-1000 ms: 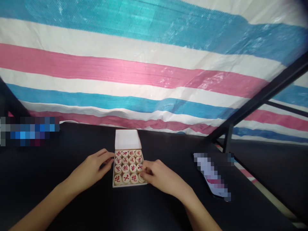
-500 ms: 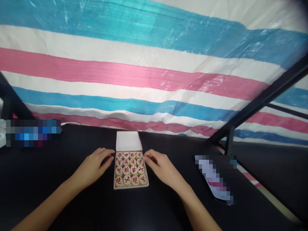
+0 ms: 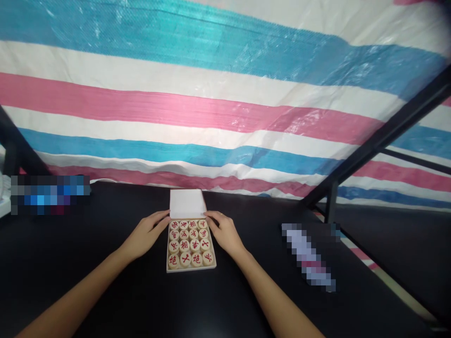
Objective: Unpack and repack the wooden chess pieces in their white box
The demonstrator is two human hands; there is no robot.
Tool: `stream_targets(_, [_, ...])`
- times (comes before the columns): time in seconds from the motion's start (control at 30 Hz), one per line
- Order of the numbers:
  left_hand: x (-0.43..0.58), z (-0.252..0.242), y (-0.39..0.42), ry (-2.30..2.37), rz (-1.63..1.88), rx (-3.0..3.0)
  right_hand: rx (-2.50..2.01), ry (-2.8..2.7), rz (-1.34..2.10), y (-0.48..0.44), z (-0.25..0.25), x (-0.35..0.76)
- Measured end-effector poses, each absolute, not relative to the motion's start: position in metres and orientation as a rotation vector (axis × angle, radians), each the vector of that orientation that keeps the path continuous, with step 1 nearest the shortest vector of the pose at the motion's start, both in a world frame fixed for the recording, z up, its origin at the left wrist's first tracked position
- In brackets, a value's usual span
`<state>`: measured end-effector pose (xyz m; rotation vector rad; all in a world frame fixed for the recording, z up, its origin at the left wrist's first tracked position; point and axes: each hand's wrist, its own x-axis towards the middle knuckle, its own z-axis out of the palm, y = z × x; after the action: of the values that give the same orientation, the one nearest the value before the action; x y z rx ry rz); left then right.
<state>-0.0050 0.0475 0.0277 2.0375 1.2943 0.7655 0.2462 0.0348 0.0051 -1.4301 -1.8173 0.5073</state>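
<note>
A shallow white box (image 3: 190,270) lies on the black table, filled with rows of round cream Chinese chess pieces (image 3: 184,245) marked with red characters. Against its far edge is the white box lid (image 3: 186,204), its pale inside facing up. My left hand (image 3: 148,233) has its fingertips on the lid's near left corner, the thumb close beside the index finger. At the opposite corner, my right hand (image 3: 225,233) holds the lid's edge with bent fingers. Both wrists are beside the box, and the undersides of the fingers are hidden.
A blurred flat object (image 3: 310,260) lies on the table to the right, and another blurred bluish item (image 3: 52,195) at the far left. Striped sheeting (image 3: 197,108) hangs behind the table. Black frame bars (image 3: 373,145) slant up at both sides.
My hands have moved from beside the box's upper sides to the lid's near corners and now touch it. The view has shifted slightly; the pieces keep their places.
</note>
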Motion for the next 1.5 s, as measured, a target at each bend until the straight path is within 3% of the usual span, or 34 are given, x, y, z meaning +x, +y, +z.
stream_targets(0.37, [-0.004, 0.026, 0.045, 1.107, 0.898, 1.713, -1.223, -1.386, 0.784, 0.045, -0.015, 0.246])
stream_targets(0.53, [-0.006, 0.019, 0.044, 1.125, 0.928, 1.63, -1.245, -1.412, 0.705, 0.046, -0.019, 0.247])
stream_targets(0.77, [-0.009, 0.009, 0.047, 1.046, 0.94, 1.686, -1.219, -1.43, 0.867, 0.041, -0.013, 0.244])
stream_targets(1.5, [-0.008, 0.034, 0.021, 1.192, 0.508, 2.241, -1.338, -1.731, 0.535, 0.024, 0.004, 0.242])
